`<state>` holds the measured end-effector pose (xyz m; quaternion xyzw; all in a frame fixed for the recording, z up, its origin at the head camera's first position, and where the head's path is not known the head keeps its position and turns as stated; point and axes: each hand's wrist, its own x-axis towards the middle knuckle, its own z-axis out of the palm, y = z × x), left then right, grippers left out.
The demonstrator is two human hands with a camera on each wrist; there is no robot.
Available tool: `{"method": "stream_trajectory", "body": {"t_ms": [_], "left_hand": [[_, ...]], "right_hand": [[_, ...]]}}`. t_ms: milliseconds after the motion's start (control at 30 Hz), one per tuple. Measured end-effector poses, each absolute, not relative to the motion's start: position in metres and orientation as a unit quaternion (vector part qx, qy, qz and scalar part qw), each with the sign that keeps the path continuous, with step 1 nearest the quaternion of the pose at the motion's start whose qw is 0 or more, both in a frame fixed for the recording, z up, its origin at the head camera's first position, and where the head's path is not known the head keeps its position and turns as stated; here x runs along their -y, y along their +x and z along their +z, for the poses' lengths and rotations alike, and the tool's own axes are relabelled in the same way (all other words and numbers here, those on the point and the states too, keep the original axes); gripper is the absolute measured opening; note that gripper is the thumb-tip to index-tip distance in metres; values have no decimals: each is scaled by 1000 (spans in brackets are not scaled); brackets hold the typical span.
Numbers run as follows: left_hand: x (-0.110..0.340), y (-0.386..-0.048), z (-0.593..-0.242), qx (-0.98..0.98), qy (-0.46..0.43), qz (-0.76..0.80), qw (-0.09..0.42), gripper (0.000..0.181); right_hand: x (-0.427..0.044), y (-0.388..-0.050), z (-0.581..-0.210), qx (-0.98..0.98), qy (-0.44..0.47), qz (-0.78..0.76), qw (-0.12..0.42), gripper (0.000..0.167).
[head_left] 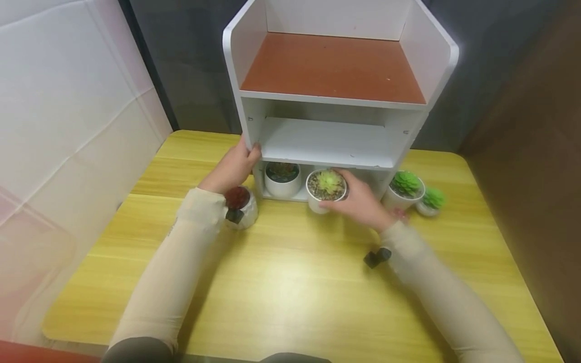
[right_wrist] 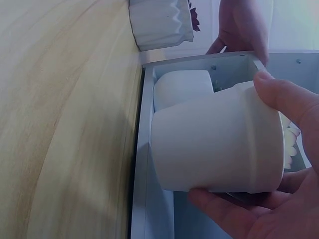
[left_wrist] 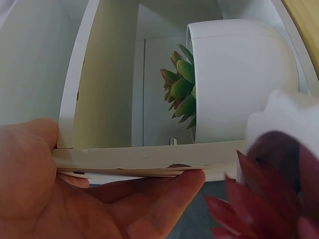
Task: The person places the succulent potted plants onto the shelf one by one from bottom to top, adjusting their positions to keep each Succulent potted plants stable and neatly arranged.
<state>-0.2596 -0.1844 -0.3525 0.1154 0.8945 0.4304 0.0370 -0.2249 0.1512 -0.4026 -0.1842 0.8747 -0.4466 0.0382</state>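
1. At the front of the shelf unit (head_left: 333,65), before its bottom compartment, we have the pale-green succulent pot (head_left: 326,187), close to upright. We cannot tell whether its base touches the unit's front edge.
2. Our right hand (head_left: 363,201) grasps this pot from the shelf unit's right side, thumb near the rim and fingers around the wall. We do well to keep that hold on the hard wall, off the leaves, and to hold the pot level so the gravel stays in.
3. Our left hand (head_left: 233,166) clasps the shelf unit's left side panel, thumb on one face and fingers on the other. That grip should help us steady the unit against a knock.
4. Inside the shelf unit's bottom compartment, at its left end, stands a round white pot (head_left: 283,187) with a dark top. We would judge it wise to leave a gap here and to mind the board above, which could brush the leaves.
5. Just outside the shelf unit's left front corner sits the red-leaved pot (head_left: 248,209), close below our left wrist, so we should keep that forearm quiet.
6. By the shelf unit's right front corner, a larger green plant (head_left: 406,184) and a smaller green plant (head_left: 433,198) stand on the surface (head_left: 290,292), near our right wrist; our elbow could catch neither, but a careless sleeve might.
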Motion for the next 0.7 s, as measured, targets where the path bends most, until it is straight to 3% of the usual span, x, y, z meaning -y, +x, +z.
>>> {"method": "stream_trajectory", "body": {"t_ms": [700], "left_hand": [[183,-261,-353,-894,116,432,39,69]], "right_hand": [[-145,-232,-409,-884,-164,-437,35,107]]}}
